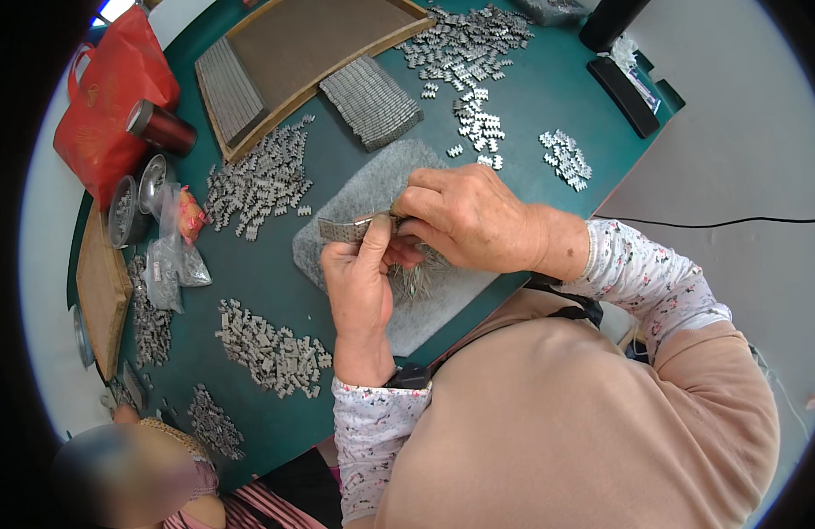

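Note:
My left hand [359, 286] pinches a short flat strip of metal links [338, 232] between thumb and fingers; the strip's end sticks out to the left. Close against it, my right hand [469, 216] has its fingertips pressed together at the strip's right end. What those fingertips hold is too small and hidden to tell. Both hands are over a grey felt pad [337, 196]. A bunch of thin metal pins [414, 280] lies on the pad just below my fingers.
Piles of loose metal links [262, 181] lie around the green table [275, 273]. Beyond the pad are a stack of link strips [370, 101] and a wooden tray [315, 44]. A red bag [116, 106], tumbler [160, 128] and metal bowls [125, 212] stand left. Another person [187, 485] sits lower left.

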Tool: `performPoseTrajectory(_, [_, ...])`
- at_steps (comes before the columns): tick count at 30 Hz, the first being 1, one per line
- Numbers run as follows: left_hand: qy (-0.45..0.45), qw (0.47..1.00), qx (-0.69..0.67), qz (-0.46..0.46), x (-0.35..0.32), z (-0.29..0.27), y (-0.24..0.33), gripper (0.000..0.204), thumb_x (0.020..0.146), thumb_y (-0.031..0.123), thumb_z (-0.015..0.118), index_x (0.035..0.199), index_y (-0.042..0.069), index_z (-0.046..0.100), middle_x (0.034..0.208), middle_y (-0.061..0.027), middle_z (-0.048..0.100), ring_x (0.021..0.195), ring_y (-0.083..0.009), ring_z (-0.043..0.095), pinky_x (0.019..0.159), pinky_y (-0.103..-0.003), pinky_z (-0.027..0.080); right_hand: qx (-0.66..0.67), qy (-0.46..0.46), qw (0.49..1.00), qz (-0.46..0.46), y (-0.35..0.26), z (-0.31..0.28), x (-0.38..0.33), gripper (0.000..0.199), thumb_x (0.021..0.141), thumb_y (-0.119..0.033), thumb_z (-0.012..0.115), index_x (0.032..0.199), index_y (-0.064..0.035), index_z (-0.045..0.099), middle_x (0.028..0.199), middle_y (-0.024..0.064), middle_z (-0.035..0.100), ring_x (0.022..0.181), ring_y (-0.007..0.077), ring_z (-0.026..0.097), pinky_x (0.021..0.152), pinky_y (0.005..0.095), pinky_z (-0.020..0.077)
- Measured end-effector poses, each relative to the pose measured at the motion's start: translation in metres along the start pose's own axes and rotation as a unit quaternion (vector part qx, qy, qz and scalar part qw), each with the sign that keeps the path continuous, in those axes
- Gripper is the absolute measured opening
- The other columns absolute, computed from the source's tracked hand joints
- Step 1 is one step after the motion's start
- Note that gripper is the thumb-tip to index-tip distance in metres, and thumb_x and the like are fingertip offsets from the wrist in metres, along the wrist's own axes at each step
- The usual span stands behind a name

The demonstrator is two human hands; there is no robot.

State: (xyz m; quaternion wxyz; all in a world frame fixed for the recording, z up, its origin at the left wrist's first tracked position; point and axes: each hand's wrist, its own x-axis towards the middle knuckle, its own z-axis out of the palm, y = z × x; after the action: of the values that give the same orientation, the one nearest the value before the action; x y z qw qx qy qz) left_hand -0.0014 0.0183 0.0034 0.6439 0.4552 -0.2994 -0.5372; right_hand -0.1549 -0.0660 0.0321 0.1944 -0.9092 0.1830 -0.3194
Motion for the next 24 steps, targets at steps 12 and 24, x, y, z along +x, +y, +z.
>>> performPoseTrajectory(12, [0.031, 0.977, 0.203, 0.06, 0.027, -0.003, 0.014, 0.012, 0.09, 0.007, 0.063, 0.094, -0.004, 0.066, 0.075, -0.0105, 0.067, 0.06, -0.0149, 0.065, 0.054, -0.023, 0.051, 0.034, -0.03, 0.995, 0.083, 0.033, -0.019, 0.015, 0.011, 0.071, -0.005, 0.066, 0.08, 0.0005, 0.063, 0.074, 0.015, 0.065, 0.064, 0.0333, 0.063, 0.058, 0.0407, 0.0498])
performPoseTrajectory(24, [0.001, 0.642, 0.723, 0.256, 0.099, 0.01, 0.018, 0.02, 0.074, 0.022, 0.075, 0.079, 0.004, 0.067, 0.078, -0.0133, 0.066, 0.074, -0.0332, 0.065, 0.065, -0.044, 0.05, -0.156, -0.049, 0.983, 0.088, 0.097, -0.007, 0.038, 0.011, 0.071, -0.002, 0.061, 0.081, -0.0002, 0.064, 0.08, 0.0213, 0.066, 0.08, 0.0379, 0.066, 0.07, 0.0459, 0.0515])
